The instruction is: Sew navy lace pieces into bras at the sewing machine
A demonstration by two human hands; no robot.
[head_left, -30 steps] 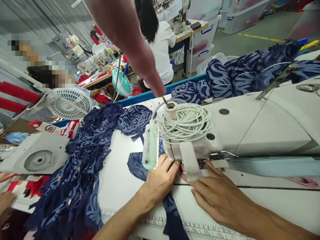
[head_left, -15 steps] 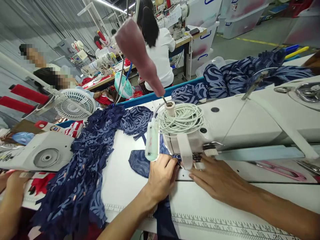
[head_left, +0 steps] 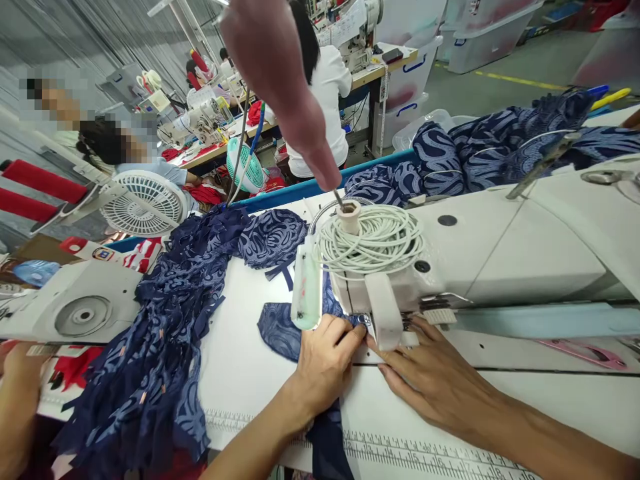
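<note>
My left hand (head_left: 323,363) rests with curled fingers on a navy patterned fabric piece (head_left: 277,330), pinching it just left of the needle area of the white sewing machine (head_left: 500,253). My right hand (head_left: 435,383) lies flat with fingers stretched toward the presser foot (head_left: 387,327), touching the table and the cloth edge. The fabric strip runs down between my hands and off the table's front edge (head_left: 325,447). The needle itself is hidden behind the machine head.
A heap of navy patterned fabric (head_left: 170,333) lies at left; more is piled behind the machine (head_left: 475,153). A coiled white cord (head_left: 373,240) sits on the machine head. A small fan (head_left: 143,200) and another person's hand (head_left: 17,387) are at far left. Pink snips (head_left: 580,353) lie at right.
Both hands have stayed at the presser foot, shifting slightly with the fabric. The view has moved a little; the hand at far left has shifted.
</note>
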